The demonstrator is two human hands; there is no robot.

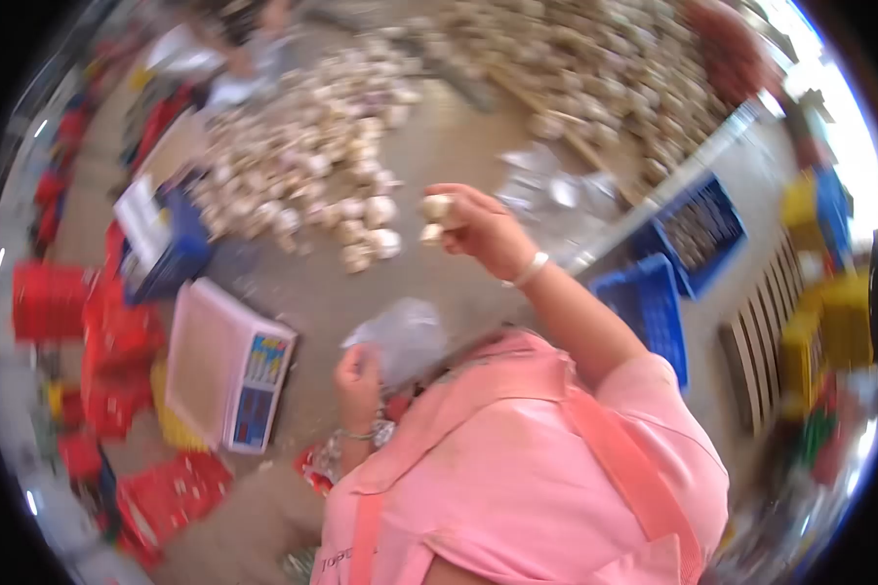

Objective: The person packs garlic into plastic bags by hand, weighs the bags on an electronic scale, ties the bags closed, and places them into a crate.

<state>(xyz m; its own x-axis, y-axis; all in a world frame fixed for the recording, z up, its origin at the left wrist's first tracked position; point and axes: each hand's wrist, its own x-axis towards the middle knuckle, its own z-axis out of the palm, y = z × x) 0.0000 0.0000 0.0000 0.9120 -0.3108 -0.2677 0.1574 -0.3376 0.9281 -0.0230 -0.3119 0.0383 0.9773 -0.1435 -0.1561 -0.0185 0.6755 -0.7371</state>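
Pinching pale garlic between thumb and fingers, the right hand is raised above the worktop, just beside some clear packaging. Lower and closer to the pink apron, the left hand grips a plastic bag near its edge (blur hides the exact finger placement). Ahead of both hands spreads a loose garlic heap; a weighing scale sits to the left, blue crates to the right.
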